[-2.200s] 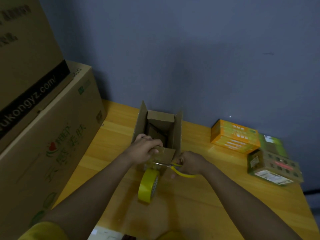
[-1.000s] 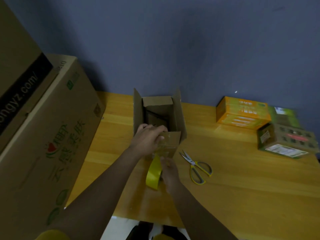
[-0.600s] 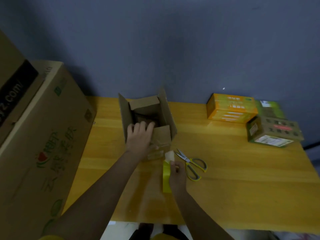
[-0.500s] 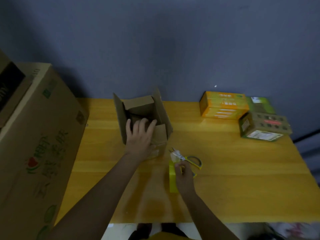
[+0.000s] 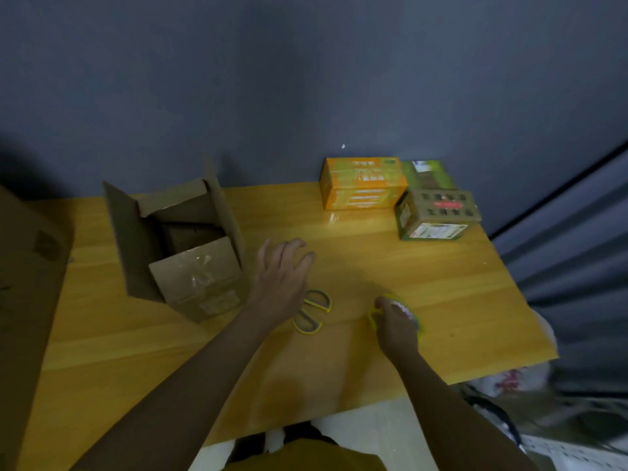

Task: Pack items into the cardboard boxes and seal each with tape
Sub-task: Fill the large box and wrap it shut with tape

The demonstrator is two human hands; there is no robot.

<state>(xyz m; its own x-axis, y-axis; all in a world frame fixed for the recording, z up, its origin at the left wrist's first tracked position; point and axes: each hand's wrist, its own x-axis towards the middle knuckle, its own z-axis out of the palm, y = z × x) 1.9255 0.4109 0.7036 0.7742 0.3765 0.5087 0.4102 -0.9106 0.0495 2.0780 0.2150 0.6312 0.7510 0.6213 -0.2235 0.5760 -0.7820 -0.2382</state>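
- The wooden table point(image 5: 441, 283) takes up most of the view, pushed up against a blue-grey wall point(image 5: 306, 79).
- Big cardboard carton point(image 5: 23, 300) sits at the table's left edge, mostly cut off by the frame.
- The small cardboard box point(image 5: 190, 266) is on the left half of the table, flaps up and open, with something dark inside. There's shiny clear tape on its near flap.
- Back right corner: an orange product box point(image 5: 363, 183), a green one point(image 5: 430, 175) behind it, and an olive-brown printed box point(image 5: 438, 214) just beside those.
- Left hand point(image 5: 282, 277) hovers over the table middle, fingers spread and relaxed, holding nothing, well clear of the box.
- Right hand point(image 5: 396, 322) is near the front right, fingers curled over the yellow tape roll point(image 5: 407, 311), which lies flat on the table.
- Yellow-handled scissors point(image 5: 311, 316) lie between the two hands, blades hidden under the left wrist.
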